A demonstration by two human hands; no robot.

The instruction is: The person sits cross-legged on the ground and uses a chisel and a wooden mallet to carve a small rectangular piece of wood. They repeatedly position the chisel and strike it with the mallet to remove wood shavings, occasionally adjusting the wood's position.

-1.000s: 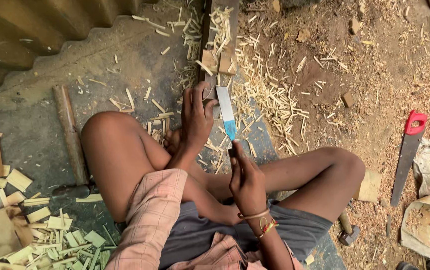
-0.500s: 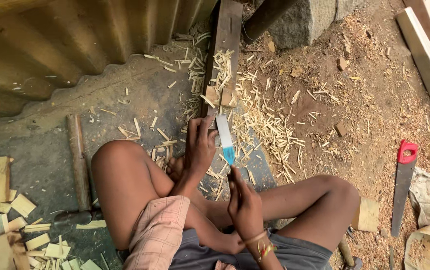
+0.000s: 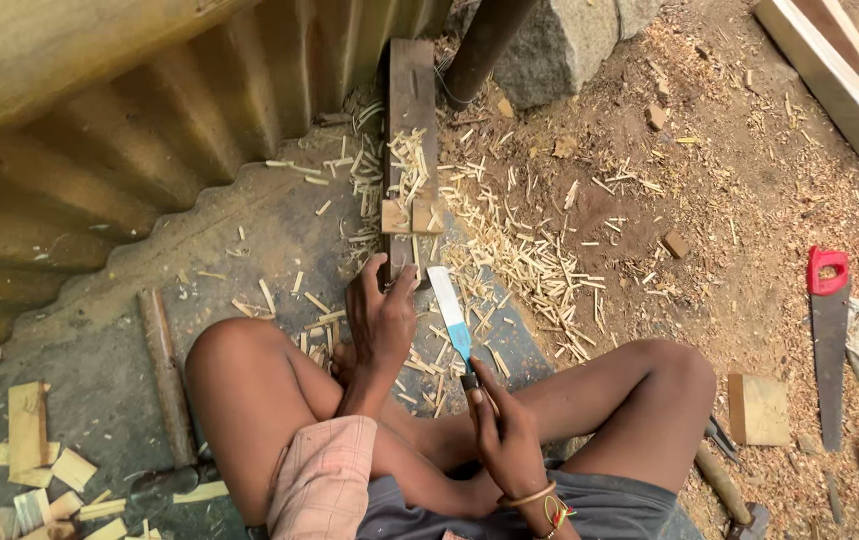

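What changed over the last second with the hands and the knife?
Little moved but the camera: it tipped up, so more of the plank, a stone and a wooden frame now show. The right hand still grips the knife, blade pointing away. The left hand stays at the plank's near end. The saw lies where it was.

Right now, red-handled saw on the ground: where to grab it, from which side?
Take the saw by its red loop handle, at the end far from the person. Come from above: it lies flat on the dirt, dark blade pointing back toward the person, handle clear of the cloth beside it.
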